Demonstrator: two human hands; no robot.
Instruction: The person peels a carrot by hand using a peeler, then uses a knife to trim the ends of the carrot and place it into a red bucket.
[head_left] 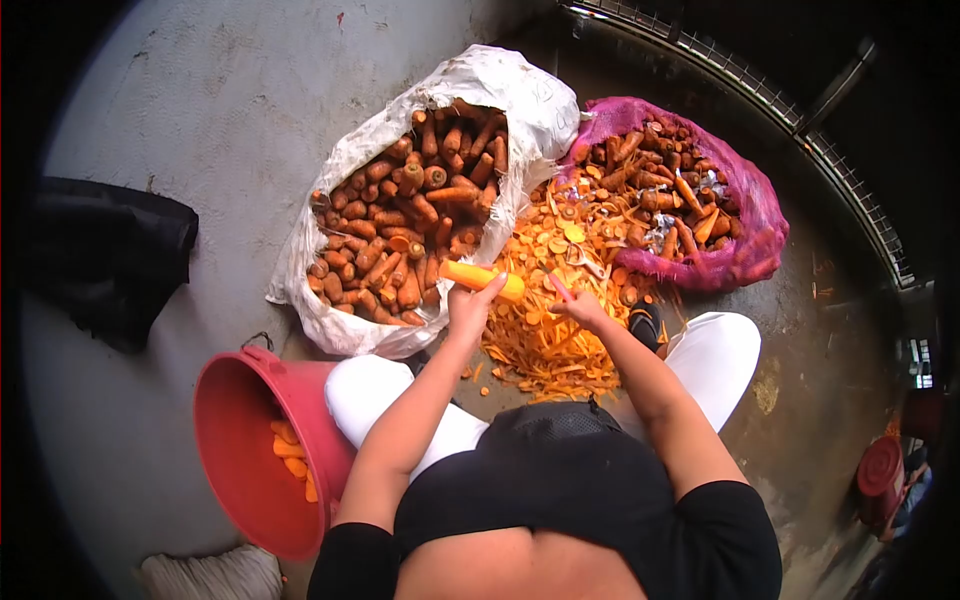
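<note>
A peeled, bright orange carrot [482, 281] is held in my left hand [472, 308], whose fingers wrap its lower side. My right hand [582, 309] is closed round a tool with a pink handle [560, 287], just right of the carrot and apart from it. The tool's far end is hard to make out. Beneath and beyond both hands lies a heap of orange peelings and cut carrot ends [550, 345]. Behind my left hand, an open white sack [535, 105] holds many unpeeled carrots [405, 215].
A pink mesh sack [765, 235] with carrots and scraps stands at the back right. On the left is a red bucket [235, 440] with several peeled carrots [287, 450]. Black cloth [110, 250] lies far left, a pale sack [215, 575] lower left. Another red bucket [880, 468] is far right.
</note>
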